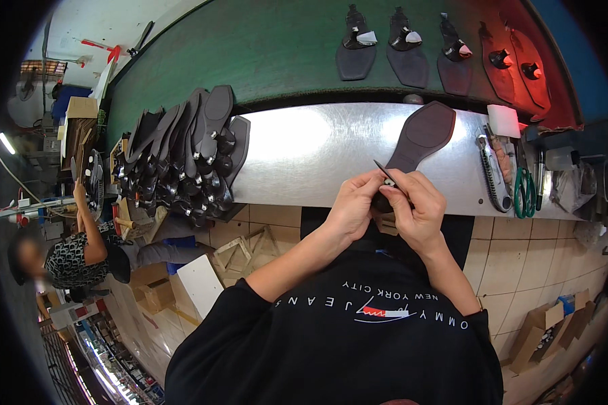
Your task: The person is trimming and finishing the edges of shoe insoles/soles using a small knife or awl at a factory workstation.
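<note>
A dark sandal sole (422, 135) lies on the metal bench top with its wide toe end away from me and its narrow end under my hands. My left hand (355, 204) is closed, thumb and fingers pinching at the narrow end of this sandal. Close against it, my right hand (415, 206) is closed too, and a thin dark pointed piece (380, 165) sticks out between its fingers. Whether that is a tool or a strap end I cannot tell. A small pale bit shows between the fingertips. The rest of the gripped part is hidden.
Many-layered dark sandals (182, 148) are piled on the left. Finished-looking sandals (407, 57) line the green surface (270, 47), some under red light. At right lie a utility knife (493, 175), green-handled scissors (524, 192) and a white roll (503, 121). Another person (81, 253) works far left.
</note>
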`<state>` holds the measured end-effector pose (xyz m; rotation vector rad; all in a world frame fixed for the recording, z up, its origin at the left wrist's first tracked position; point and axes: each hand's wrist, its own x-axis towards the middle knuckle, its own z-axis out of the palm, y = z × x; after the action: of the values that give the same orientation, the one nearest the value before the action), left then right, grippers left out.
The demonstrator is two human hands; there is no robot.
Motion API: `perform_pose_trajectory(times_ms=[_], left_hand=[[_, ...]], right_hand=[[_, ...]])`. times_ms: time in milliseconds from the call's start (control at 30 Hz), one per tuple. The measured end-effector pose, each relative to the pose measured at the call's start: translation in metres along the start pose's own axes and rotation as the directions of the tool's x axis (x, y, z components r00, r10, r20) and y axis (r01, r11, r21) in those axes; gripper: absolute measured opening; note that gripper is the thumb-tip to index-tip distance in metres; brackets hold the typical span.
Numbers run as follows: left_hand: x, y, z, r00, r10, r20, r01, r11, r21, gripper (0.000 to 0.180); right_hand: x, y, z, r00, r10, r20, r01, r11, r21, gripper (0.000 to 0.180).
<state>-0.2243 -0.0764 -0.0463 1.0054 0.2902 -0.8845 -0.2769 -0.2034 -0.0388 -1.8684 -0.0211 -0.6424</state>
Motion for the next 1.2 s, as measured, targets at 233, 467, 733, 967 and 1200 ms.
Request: perform_pose_trajectory(times_ms=[233,467,733,967,1200], left_hand=[[-0.005,0.049,-0.026,0.941,0.327,-0.087,-0.329,0.944,-0.005,0.027],[-0.086,0.196,-0.101,0.405,0.877,-0.258,-0.681,0.477,0.555,0.038],[-0.208,0.344,-0.255,0.042,0.932,-0.360,-0.689,0.288,0.665,0.031],[-0.208,0.332,-0.368,-0.200,0.782,-0.591,-0.020,0.600,0.800,0.034],[-0.086,0.264,-0.172,-0.496,0.868,-0.015,-0.308,-0.160,0.938,0.017]], right_hand=[[0.010,-0.009,-0.009,0.890,0.441,0.115,-0.455,0.869,0.191,0.045],[-0.002,0.046,-0.055,0.925,0.375,0.057,-0.378,0.924,0.065,0.035],[0.002,0.060,-0.059,0.902,0.425,0.082,-0.428,0.904,0.023,0.032],[0.010,0.056,-0.072,0.972,0.232,0.040,-0.204,0.917,-0.344,0.025],[0.019,0.050,-0.072,0.989,0.149,0.021,-0.098,0.742,-0.663,0.022]])
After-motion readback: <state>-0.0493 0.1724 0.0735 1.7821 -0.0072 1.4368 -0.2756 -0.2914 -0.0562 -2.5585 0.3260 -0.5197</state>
